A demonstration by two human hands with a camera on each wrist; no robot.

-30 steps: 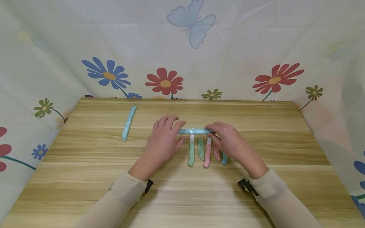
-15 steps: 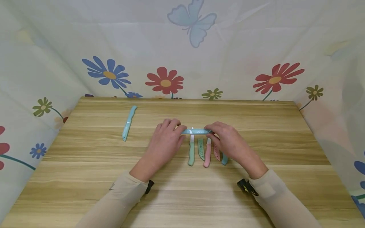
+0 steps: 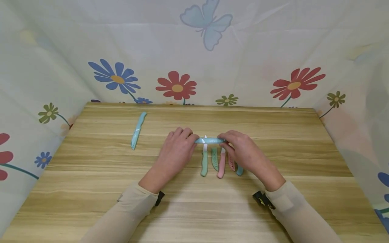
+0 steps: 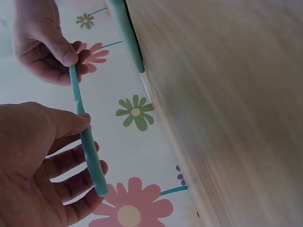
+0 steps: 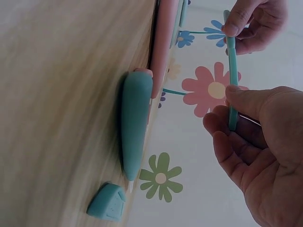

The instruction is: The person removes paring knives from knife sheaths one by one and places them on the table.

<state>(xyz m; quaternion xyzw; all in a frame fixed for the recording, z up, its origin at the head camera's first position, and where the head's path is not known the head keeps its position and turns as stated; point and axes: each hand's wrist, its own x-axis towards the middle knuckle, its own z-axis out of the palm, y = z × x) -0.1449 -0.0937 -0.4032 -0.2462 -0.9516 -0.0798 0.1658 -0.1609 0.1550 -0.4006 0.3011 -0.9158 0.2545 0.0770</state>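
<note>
Between my hands, above the table, is a light-blue paring knife (image 3: 209, 140) in its sheath, lying crosswise. My left hand (image 3: 177, 148) pinches its handle end between thumb and fingers. My right hand (image 3: 246, 150) pinches the sheath's tip end. In front lie a green-handled knife (image 3: 204, 163) with a bare white blade, a green sheath (image 3: 215, 159), a pink-handled knife (image 3: 221, 167) and a pink sheath (image 3: 231, 162). A blue knife handle (image 3: 239, 170) shows partly under my right hand. The right wrist view shows a blue sheath (image 5: 108, 202) beyond that handle.
Another light-blue sheathed knife (image 3: 138, 131) lies at the back left of the wooden table (image 3: 194, 216). Behind and beside the table hangs a white cloth (image 3: 130, 40) printed with flowers and a butterfly.
My left hand's thumb and fingers have closed from a spread pose onto the knife's handle end. My right hand keeps its hold, and the knives on the table stay put.
</note>
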